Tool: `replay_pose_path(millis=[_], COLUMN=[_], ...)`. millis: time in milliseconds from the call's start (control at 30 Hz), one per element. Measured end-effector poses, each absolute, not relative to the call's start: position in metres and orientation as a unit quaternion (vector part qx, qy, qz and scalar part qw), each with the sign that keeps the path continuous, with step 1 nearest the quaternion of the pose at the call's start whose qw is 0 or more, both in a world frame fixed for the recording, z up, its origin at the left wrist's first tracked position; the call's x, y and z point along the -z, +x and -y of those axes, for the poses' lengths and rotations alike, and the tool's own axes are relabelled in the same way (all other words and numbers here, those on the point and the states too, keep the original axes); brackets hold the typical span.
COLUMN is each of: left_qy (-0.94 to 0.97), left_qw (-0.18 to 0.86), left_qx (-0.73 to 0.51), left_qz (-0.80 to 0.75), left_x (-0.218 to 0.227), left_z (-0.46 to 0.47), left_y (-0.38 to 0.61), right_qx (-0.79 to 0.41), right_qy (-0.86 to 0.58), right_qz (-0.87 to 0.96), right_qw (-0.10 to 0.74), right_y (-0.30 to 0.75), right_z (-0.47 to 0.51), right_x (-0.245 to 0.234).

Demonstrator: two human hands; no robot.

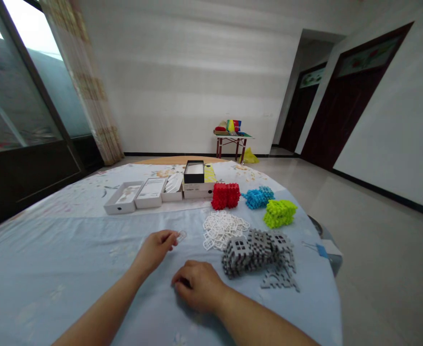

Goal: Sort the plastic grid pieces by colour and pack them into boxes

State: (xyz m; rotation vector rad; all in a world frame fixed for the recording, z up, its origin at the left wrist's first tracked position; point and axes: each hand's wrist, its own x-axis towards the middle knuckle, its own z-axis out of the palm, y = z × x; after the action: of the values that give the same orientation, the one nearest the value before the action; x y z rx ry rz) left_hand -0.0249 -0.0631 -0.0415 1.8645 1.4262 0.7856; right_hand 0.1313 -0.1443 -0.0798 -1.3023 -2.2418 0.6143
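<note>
My left hand (160, 242) is pinched on a small white plastic window-frame piece (181, 235), held just above the blue tablecloth. Lower and to the right, my right hand (199, 287) rests on the cloth, loosely curled, and no object shows in its fingers. Beyond it lies a loose pile of white plastic window-frame pieces (223, 228). Grey interlocking building panels (256, 252), some with window openings, stand in stacks to the right of my right hand. A flat grey panel (278, 278) lies in front of them.
Red pieces (226, 196), blue pieces (258, 197) and lime-green pieces (279, 213) sit in stacks behind. Open white boxes (120, 206) line the far left, with a black box (193, 171) atop others. A blue clip-like item (320, 250) lies near the right table edge.
</note>
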Motion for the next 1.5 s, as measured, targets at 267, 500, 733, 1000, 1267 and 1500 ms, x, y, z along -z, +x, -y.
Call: replay_pose_path(millis=[267, 500, 733, 1000, 1267, 1500], left_qy=[0.714, 0.751, 0.73, 0.708, 0.706, 0.707], left_qw=[0.414, 0.373, 0.3, 0.238, 0.252, 0.255], left_qx=[-0.339, -0.337, -0.327, -0.335, -0.358, -0.364], left_qz=[-0.451, -0.429, -0.52, -0.575, -0.557, -0.55], left_x=[0.012, 0.034, 0.057, 0.072, 0.074, 0.075], left_z=[0.039, 0.021, 0.036, 0.071, 0.088, 0.087], left_y=[0.054, 0.049, -0.031, -0.083, -0.074, -0.078], right_qx=[-0.238, -0.241, -0.227, -0.223, -0.228, -0.232], right_qy=[-0.479, -0.472, -0.464, -0.458, -0.455, -0.466], right_qz=[0.813, 0.814, 0.819, 0.823, 0.821, 0.816], right_qw=[0.229, 0.236, 0.248, 0.253, 0.258, 0.252], right_y=[0.131, 0.133, 0.133, 0.131, 0.131, 0.128], right_z=[0.141, 0.142, 0.141, 0.144, 0.147, 0.148], right_x=[0.081, 0.08, 0.082, 0.083, 0.083, 0.082])
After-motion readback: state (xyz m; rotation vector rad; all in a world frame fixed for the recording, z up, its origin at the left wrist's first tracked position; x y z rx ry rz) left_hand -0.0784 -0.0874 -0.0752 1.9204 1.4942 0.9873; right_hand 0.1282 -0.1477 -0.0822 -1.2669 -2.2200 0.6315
